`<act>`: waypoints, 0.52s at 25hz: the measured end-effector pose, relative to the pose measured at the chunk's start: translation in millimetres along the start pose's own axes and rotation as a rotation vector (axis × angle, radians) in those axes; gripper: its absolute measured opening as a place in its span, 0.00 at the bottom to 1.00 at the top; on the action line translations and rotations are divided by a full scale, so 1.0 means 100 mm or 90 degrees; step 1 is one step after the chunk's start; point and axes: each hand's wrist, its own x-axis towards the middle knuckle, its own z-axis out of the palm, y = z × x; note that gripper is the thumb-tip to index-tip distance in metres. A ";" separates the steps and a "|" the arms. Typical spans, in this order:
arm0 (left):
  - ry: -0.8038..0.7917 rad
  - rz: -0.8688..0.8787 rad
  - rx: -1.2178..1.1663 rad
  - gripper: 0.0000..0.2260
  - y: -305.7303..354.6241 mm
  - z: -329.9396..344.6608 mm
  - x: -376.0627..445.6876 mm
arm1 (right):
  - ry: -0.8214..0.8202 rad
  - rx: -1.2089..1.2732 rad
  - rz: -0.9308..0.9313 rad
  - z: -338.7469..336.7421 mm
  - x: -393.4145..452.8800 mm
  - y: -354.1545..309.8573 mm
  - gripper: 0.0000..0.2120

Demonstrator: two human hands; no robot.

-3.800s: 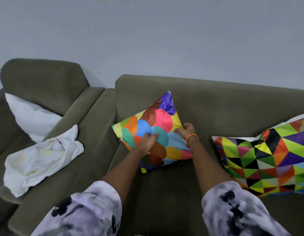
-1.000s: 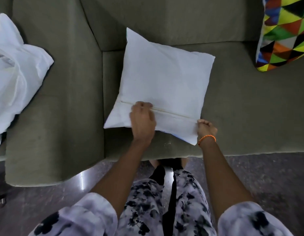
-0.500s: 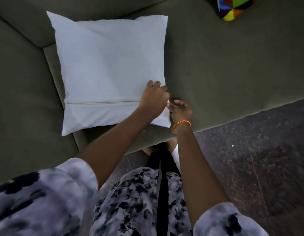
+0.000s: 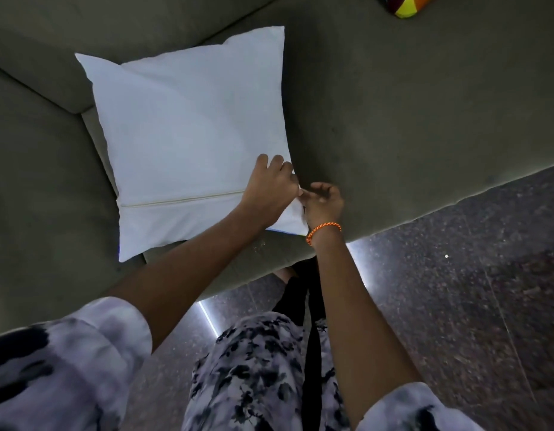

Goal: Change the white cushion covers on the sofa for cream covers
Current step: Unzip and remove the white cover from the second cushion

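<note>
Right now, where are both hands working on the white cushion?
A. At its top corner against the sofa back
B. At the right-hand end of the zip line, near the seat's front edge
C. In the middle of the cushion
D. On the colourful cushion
B: the left hand and right hand meet at the right end of the zip on the white cushion.

I am standing in a home living room: olive fabric sofa (image 4: 394, 119), cushions, polished dark stone floor (image 4: 471, 275).

Left hand (image 4: 271, 185) and right hand (image 4: 322, 200) together (fingers curled).
</note>
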 end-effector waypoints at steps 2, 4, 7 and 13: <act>0.018 -0.002 0.020 0.10 -0.01 0.01 0.01 | -0.007 -0.021 -0.027 0.01 0.02 -0.01 0.14; 0.039 -0.022 0.015 0.09 -0.05 0.00 0.00 | -0.013 -0.042 -0.046 0.02 0.06 -0.02 0.14; 0.096 -0.071 0.011 0.07 -0.17 0.01 -0.14 | -0.001 -0.060 -0.070 0.01 0.12 -0.05 0.18; 0.286 -0.319 -0.107 0.05 -0.49 0.12 -0.62 | 0.006 -0.085 -0.189 -0.04 0.45 -0.33 0.20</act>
